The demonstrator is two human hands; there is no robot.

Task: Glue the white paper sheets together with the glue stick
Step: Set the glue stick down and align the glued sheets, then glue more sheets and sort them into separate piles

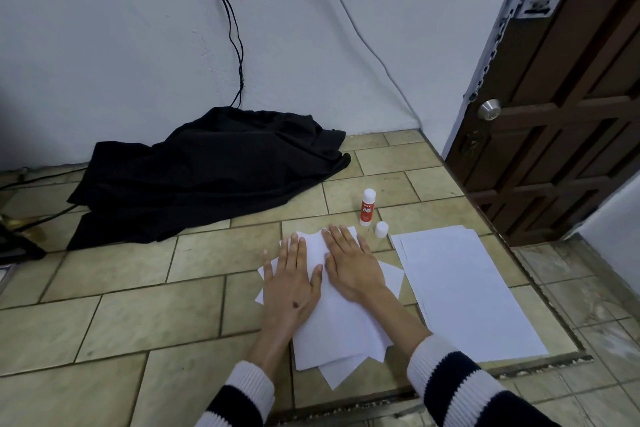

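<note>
The overlapped white paper sheets (332, 322) lie on the tiled floor (138, 322), long axis running away from the person, tilted slightly left. The left hand (291, 282) and right hand (349, 263) press flat on them, fingers straight. Beyond the sheets stands the glue stick (367, 207), upright, its cap (381, 229) beside it; right of them lies a paper stack (467, 291), with a dark wooden door (561, 114) beyond.

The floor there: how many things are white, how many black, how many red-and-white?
White: 3, the glued sheets, the paper stack, the cap
Black: 1, the cloth
Red and white: 1, the glue stick
Total: 5
Single sheets in each pile cannot be counted.
</note>
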